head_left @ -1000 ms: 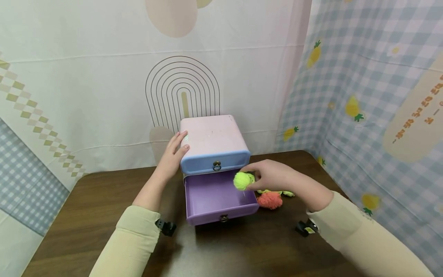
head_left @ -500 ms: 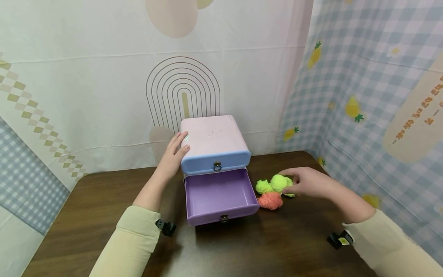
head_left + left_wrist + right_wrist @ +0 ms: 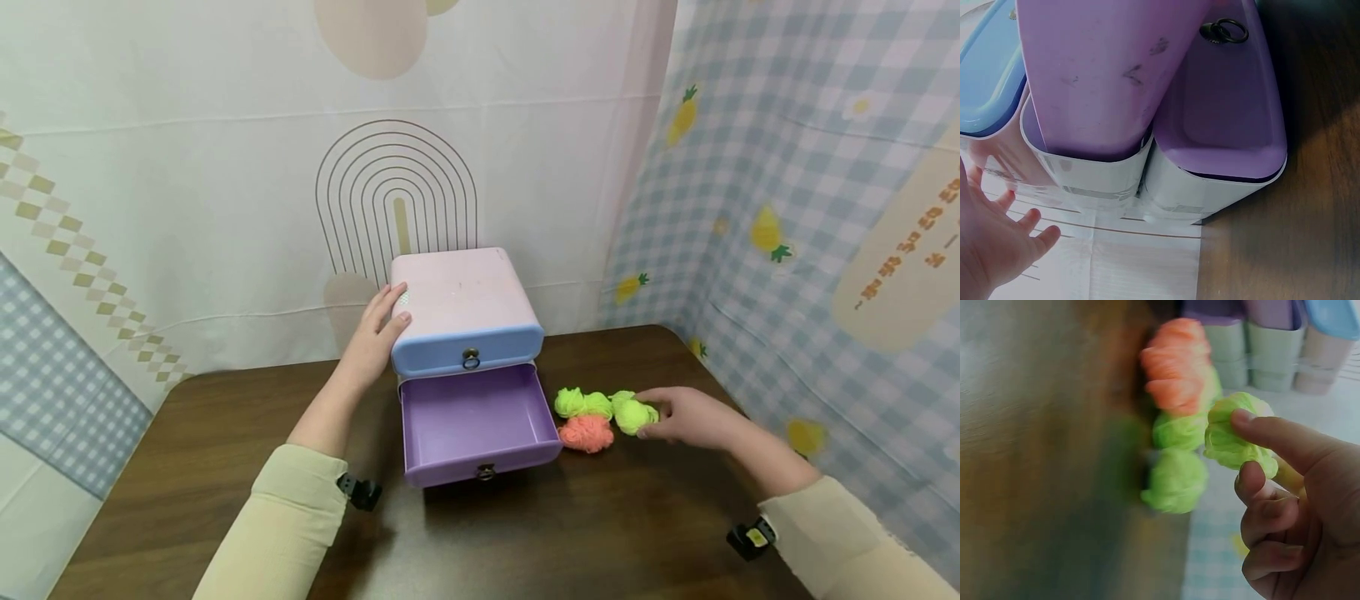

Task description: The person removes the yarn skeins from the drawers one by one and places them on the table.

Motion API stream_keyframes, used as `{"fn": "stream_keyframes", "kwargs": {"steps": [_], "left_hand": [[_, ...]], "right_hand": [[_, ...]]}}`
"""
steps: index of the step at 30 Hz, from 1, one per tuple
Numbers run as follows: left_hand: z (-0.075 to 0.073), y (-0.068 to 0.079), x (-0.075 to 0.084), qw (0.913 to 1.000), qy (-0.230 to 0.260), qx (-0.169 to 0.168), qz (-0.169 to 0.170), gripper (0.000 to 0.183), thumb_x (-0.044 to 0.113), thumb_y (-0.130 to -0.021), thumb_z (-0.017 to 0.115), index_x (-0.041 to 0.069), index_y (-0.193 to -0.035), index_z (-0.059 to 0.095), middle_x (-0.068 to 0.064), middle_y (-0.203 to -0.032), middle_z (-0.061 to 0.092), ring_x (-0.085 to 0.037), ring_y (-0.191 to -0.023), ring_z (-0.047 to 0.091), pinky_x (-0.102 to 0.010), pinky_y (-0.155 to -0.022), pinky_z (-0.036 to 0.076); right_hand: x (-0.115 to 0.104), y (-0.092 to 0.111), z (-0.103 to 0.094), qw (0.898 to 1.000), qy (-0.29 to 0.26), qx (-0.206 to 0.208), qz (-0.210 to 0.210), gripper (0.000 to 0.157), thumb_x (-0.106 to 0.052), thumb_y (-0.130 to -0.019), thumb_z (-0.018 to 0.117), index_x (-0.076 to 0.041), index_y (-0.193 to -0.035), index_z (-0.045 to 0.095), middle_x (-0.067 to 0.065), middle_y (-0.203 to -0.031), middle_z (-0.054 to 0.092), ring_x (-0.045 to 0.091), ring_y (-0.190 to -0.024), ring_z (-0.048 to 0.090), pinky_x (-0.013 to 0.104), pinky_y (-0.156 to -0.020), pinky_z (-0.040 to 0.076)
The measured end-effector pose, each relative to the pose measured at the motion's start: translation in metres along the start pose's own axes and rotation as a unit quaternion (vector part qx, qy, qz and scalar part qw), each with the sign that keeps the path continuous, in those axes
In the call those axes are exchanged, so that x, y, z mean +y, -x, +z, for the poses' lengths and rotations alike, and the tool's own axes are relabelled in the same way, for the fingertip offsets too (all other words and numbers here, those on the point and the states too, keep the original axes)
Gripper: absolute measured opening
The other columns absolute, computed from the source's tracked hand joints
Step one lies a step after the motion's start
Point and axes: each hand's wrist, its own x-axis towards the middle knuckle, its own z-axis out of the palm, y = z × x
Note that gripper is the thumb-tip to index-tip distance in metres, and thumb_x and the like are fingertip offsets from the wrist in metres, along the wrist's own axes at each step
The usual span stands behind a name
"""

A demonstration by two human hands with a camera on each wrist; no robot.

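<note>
My right hand (image 3: 693, 419) pinches a neon yellow-green ball of yarn (image 3: 1232, 434) between thumb and fingers, to the right of the drawer cabinet. Beside it lie more yellow-green yarn balls (image 3: 582, 404) and one coral yarn ball (image 3: 587, 433), close to the open drawer's right front corner. The small cabinet (image 3: 461, 292) has a pink top, a blue upper drawer (image 3: 431, 358) that is closed, and a purple drawer (image 3: 472, 417) pulled out with a bare floor. My left hand (image 3: 367, 342) rests on the cabinet's upper left edge, fingers extended.
Below the pulled-out drawer, a second purple drawer (image 3: 1229, 106) with a ring handle is closed. Everything stands on a dark wooden table (image 3: 487, 542). Patterned cloth (image 3: 540, 167) hangs behind it, and checked cloth (image 3: 787, 292) hangs at the right.
My right hand has moved from above the open drawer to the right, with a yellow-green yarn ball, and lowered beside the other yarn balls. My left hand has stayed on the cabinet.
</note>
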Motion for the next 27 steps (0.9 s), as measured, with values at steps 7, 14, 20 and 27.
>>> {"fn": "stream_keyframes", "kwargs": {"steps": [7,14,20,27], "left_hand": [[-0.001,0.001,0.001,1.0,0.0,0.001,0.001,0.058,0.04,-0.101,0.048,0.025,-0.156,0.035,-0.009,-0.165,0.013,-0.033,-0.15,0.008,-0.059,-0.117,0.011],[-0.001,0.002,0.003,1.0,-0.001,-0.001,0.0,0.058,0.04,-0.101,0.047,0.024,-0.156,0.034,-0.011,-0.165,0.013,-0.034,-0.15,0.009,-0.059,-0.116,0.012],[0.0,0.002,0.003,1.0,0.001,-0.004,-0.004,0.058,0.041,-0.102,0.047,0.025,-0.156,0.034,-0.01,-0.165,0.011,-0.034,-0.15,0.009,-0.06,-0.116,0.012],[0.0,0.003,0.003,1.0,0.0,-0.004,-0.005,0.057,0.042,-0.102,0.047,0.027,-0.156,0.034,-0.008,-0.165,0.012,-0.034,-0.15,0.009,-0.061,-0.116,0.012]], "right_hand": [[0.02,-0.007,0.022,1.0,0.007,-0.015,0.023,0.062,-0.028,-0.086,0.078,0.0,-0.137,0.056,0.001,-0.064,0.056,0.016,-0.058,0.054,0.032,-0.053,0.044],[0.026,-0.011,0.033,1.0,0.013,-0.017,0.02,0.056,-0.022,-0.085,0.078,-0.007,-0.136,0.059,0.0,-0.063,0.053,0.015,-0.058,0.051,0.033,-0.053,0.043],[0.029,-0.012,0.034,1.0,0.015,-0.019,0.009,0.057,-0.023,-0.087,0.077,-0.011,-0.139,0.058,0.001,-0.069,0.051,0.015,-0.061,0.049,0.033,-0.054,0.042],[0.034,-0.012,0.026,1.0,-0.002,-0.01,-0.019,0.058,-0.026,-0.088,0.076,-0.011,-0.14,0.057,-0.001,-0.064,0.05,0.012,-0.055,0.045,0.029,-0.05,0.042]]}}
